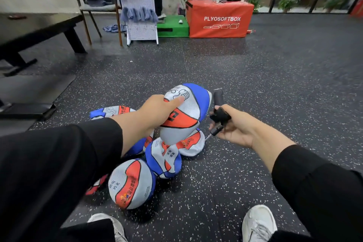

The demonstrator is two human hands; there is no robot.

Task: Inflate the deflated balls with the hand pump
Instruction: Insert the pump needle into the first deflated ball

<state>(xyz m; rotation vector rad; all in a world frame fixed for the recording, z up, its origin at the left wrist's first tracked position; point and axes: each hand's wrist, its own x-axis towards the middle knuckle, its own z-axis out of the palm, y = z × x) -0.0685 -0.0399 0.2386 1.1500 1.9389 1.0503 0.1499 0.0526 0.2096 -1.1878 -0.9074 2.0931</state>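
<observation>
Head view. Left hand (157, 110) grips limp ball (186, 112), raised above floor (255, 84). Right hand (235, 125) holds black pump (219, 113) beside it, needle apparently toward ball. Step: likely lining up; next, needle needs valve, not visible. Panels pebbled, dented; spare balls (163, 159) crumpled below.

Person's wearing a black long-sleeved top, left sleeve (59, 163) looking loose and baggy, right sleeve (318, 188) ending just behind the wrist so both hands, left hand (157, 112) and right hand (235, 125), are showing bare. Below them they're wearing dark trousers and white lace-up sneakers (258, 224), slightly scuffed grey.
</observation>
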